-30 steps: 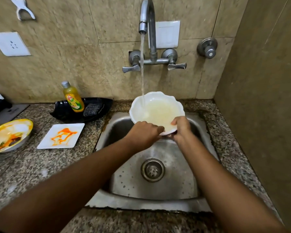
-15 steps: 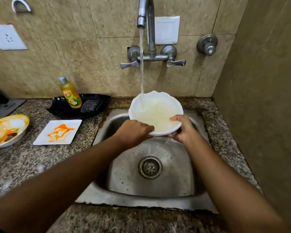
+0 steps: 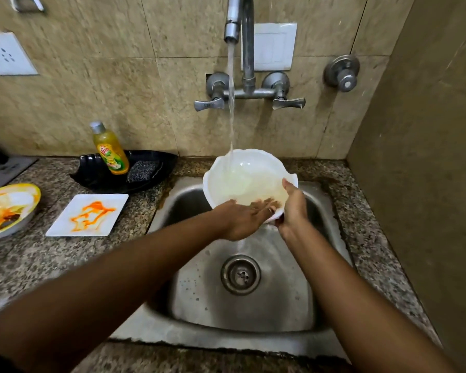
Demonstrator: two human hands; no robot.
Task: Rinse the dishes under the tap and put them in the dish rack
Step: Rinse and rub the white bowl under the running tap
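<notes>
A white scalloped bowl (image 3: 242, 173) is held over the steel sink (image 3: 253, 300), tilted toward me, under the running tap (image 3: 233, 25). Water streams into its left side. My right hand (image 3: 292, 208) grips the bowl's right rim, thumb inside. My left hand (image 3: 244, 219) lies flat with fingers spread inside the bowl's near edge, blurred by motion. A white square plate (image 3: 88, 215) smeared with orange sauce and a dirty yellow-rimmed bowl (image 3: 7, 208) wait on the counter at the left.
A black tray (image 3: 148, 170) behind the plate holds a yellow dish-soap bottle (image 3: 111, 149) and a steel scrubber (image 3: 141, 170). A wall (image 3: 425, 157) closes the right side. The drain (image 3: 240, 274) sits mid-sink. No dish rack is in view.
My left hand has moved from the bowl's outer rim to inside it with fingers spread. The bowl has tilted more toward me. My right hand's grip has shifted up the right rim.
</notes>
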